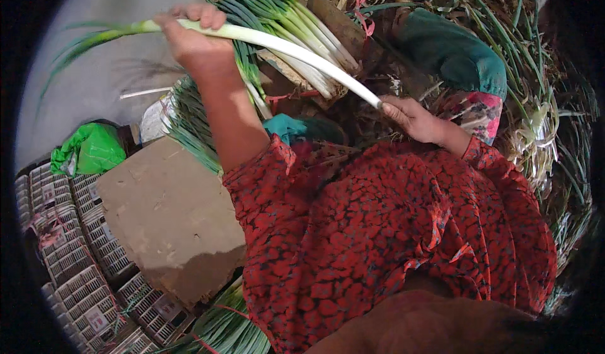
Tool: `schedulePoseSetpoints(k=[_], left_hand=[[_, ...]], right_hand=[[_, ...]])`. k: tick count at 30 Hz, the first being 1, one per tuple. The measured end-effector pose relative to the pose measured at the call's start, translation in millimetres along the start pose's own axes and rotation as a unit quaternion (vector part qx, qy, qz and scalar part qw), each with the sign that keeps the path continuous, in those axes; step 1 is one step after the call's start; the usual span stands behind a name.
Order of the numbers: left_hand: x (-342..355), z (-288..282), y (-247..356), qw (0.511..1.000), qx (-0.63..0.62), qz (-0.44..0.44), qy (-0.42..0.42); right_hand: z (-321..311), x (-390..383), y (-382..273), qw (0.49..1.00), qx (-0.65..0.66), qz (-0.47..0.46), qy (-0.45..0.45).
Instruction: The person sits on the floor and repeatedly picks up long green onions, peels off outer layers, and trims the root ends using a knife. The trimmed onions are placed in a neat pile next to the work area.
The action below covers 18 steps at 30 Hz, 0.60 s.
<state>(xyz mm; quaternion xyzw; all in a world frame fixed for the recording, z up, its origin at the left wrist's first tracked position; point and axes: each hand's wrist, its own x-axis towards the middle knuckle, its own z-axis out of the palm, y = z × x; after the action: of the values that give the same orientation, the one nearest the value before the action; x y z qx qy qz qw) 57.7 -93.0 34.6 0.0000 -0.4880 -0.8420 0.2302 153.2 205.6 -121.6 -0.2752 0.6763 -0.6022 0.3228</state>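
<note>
Stretched between my two hands is one long green onion (283,44), its white stalk bending down to the right. My left hand (192,31) wraps round it where the white turns green, and the leaves trail off to the left. At the root end, my right hand (413,117) grips the stalk between thumb and fingers. Just beyond the stalk lies a pile of trimmed green onions (293,17), their white ends pointing toward me and to the right.
Untrimmed onions and loose leaves (535,114) heap up on the right. On the left are a brown board (170,209), stacked slatted crates (82,259) and a green bag (91,149). More onion bunches (230,319) lie at the lower edge. My knee in green cloth (454,48) sticks out ahead.
</note>
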Motion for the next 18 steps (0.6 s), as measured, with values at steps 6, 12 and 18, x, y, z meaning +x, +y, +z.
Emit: schedulePoseSetpoints(k=[6, 12, 18], left_hand=[[28.7, -47.6, -29.6, 0.972, 0.192, 0.005, 0.137], [100.2, -128.8, -105.3, 0.958, 0.211, -0.071, 0.181], [141.7, -253.2, -202.5, 0.821, 0.446, -0.245, 0.261]], right_hand=[[8.9, 28.8, 69.8, 0.977, -0.202, 0.039, 0.060], [12.5, 40.3, 95.2, 0.961, -0.260, 0.094, 0.007], [2.4, 63.7, 89.9, 0.924, -0.233, 0.165, -0.254]])
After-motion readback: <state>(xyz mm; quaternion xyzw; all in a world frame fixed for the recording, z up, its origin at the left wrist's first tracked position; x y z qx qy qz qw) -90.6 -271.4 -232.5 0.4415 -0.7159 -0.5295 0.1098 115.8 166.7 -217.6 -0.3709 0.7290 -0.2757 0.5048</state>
